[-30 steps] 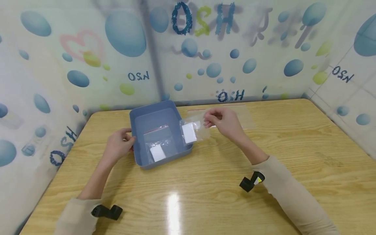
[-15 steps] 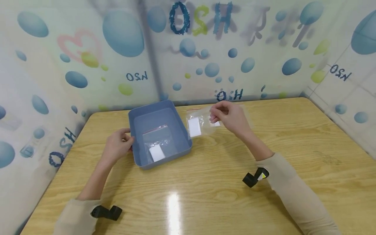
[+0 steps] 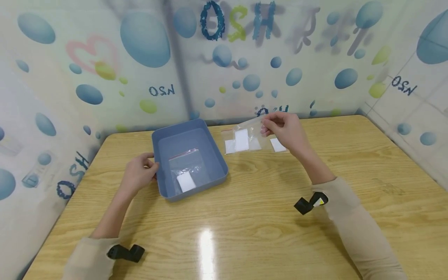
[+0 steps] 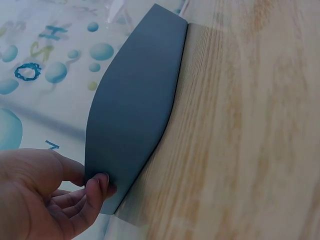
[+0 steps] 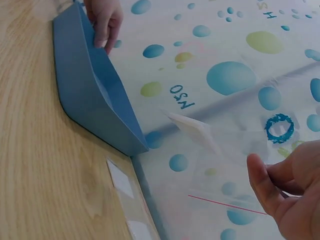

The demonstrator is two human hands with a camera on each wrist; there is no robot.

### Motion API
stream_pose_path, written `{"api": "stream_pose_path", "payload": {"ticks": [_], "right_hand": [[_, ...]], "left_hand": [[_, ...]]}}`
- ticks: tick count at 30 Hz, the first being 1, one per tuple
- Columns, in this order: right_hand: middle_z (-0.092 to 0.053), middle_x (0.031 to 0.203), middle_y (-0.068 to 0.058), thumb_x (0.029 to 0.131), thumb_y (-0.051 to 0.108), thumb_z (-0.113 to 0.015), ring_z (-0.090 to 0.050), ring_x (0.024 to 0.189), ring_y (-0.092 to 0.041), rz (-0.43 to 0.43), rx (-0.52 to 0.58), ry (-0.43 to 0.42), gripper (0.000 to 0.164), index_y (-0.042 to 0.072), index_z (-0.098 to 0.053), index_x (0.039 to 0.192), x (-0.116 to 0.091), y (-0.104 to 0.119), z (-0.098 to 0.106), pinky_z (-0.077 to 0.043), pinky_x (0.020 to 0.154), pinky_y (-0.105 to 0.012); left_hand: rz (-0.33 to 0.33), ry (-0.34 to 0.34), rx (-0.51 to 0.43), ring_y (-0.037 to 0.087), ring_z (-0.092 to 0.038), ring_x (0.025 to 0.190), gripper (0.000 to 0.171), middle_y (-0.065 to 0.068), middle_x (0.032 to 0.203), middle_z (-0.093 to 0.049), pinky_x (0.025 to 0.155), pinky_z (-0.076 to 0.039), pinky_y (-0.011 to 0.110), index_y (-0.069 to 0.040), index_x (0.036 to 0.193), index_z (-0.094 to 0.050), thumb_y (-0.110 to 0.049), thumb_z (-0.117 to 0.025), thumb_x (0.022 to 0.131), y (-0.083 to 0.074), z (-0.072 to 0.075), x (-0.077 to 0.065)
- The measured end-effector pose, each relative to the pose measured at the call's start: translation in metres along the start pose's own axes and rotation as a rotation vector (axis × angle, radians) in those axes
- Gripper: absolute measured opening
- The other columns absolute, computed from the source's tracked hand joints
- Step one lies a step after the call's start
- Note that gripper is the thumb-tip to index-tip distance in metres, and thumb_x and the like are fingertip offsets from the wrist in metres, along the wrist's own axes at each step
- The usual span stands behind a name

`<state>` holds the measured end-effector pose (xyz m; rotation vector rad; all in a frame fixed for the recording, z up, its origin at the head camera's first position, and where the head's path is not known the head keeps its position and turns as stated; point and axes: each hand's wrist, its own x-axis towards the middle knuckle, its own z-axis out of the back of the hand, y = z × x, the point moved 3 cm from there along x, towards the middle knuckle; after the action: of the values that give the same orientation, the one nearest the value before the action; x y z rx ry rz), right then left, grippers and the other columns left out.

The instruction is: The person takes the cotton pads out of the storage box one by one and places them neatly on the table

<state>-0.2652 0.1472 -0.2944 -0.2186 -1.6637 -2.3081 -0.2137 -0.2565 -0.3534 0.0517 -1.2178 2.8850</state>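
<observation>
My left hand (image 3: pixel 140 170) grips the left wall of a blue-grey shallow tray (image 3: pixel 191 123); in the left wrist view its fingertips press the outer side near one end. Inside the tray lies a clear zip bag (image 3: pixel 184 163) with a white rectangular piece at its lower end. Beyond the tray's right side, my right hand (image 3: pixel 284 131) pinches another clear zip bag (image 3: pixel 252 128) by its edge, holding it above the table. A flat white piece (image 5: pixel 192 129) shows in that bag, in the right wrist view.
On the wooden table (image 3: pixel 245 217), by its back edge, lie further clear bags with white pieces (image 3: pixel 230 146), partly covered by the held bag and right hand. A patterned curtain (image 3: pixel 210 70) stands behind the table.
My right hand has moved right and towards the back, carrying the zip bag away from the tray's right rim. This uncovers bags lying on the table. The left hand and tray stay put.
</observation>
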Motion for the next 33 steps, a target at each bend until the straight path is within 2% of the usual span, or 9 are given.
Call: {"api": "stream_pose_path", "payload": {"ticks": [5, 12, 17, 24, 33], "right_hand": [[-0.066, 0.088, -0.010, 0.102, 0.009, -0.061, -0.068, 0.074, -0.013, -0.028, 0.067, 0.006, 0.027, -0.015, -0.063, 0.113, 0.002, 0.002, 0.008, -0.060, 0.077, -0.028], [-0.068, 0.086, -0.005, 0.101, 0.011, -0.063, -0.068, 0.075, -0.011, -0.054, 0.068, -0.032, 0.024, -0.011, -0.066, 0.110, 0.006, 0.000, 0.020, -0.059, 0.078, -0.026], [-0.069, 0.084, -0.002, 0.100, 0.012, -0.065, -0.069, 0.074, -0.010, -0.046, 0.092, -0.055, 0.027, -0.013, -0.065, 0.109, 0.008, -0.003, 0.031, -0.059, 0.076, -0.023], [-0.068, 0.083, -0.001, 0.100, 0.015, -0.065, -0.068, 0.073, -0.009, -0.088, 0.099, -0.078, 0.030, -0.012, -0.064, 0.112, 0.010, -0.011, 0.050, -0.058, 0.075, -0.021], [-0.062, 0.083, 0.004, 0.102, 0.012, -0.059, -0.060, 0.071, -0.005, -0.107, 0.006, -0.129, 0.025, -0.010, -0.061, 0.112, 0.012, -0.025, 0.075, -0.055, 0.069, -0.017]], "left_hand": [[0.007, -0.001, 0.003, 0.017, -0.067, 0.065, 0.050, 0.023, 0.090, -0.067, 0.060, -0.059, 0.031, 0.019, 0.140, -0.042, -0.006, -0.055, 0.099, 0.001, 0.001, 0.000], [0.022, 0.005, 0.010, 0.018, -0.068, 0.064, 0.051, 0.024, 0.093, -0.068, 0.059, -0.058, 0.028, 0.018, 0.141, -0.042, -0.008, -0.055, 0.100, 0.002, 0.001, -0.001], [0.024, 0.006, 0.014, 0.017, -0.068, 0.065, 0.051, 0.023, 0.093, -0.069, 0.059, -0.057, 0.027, 0.017, 0.142, -0.042, -0.009, -0.055, 0.100, 0.003, 0.001, 0.000], [0.012, 0.004, 0.011, 0.018, -0.069, 0.065, 0.051, 0.024, 0.093, -0.069, 0.059, -0.058, 0.027, 0.018, 0.141, -0.042, -0.008, -0.055, 0.099, 0.003, 0.001, 0.001], [0.017, 0.012, 0.021, 0.020, -0.069, 0.066, 0.051, 0.024, 0.094, -0.068, 0.058, -0.057, 0.027, 0.017, 0.142, -0.042, -0.009, -0.055, 0.100, 0.003, 0.000, 0.002]]}}
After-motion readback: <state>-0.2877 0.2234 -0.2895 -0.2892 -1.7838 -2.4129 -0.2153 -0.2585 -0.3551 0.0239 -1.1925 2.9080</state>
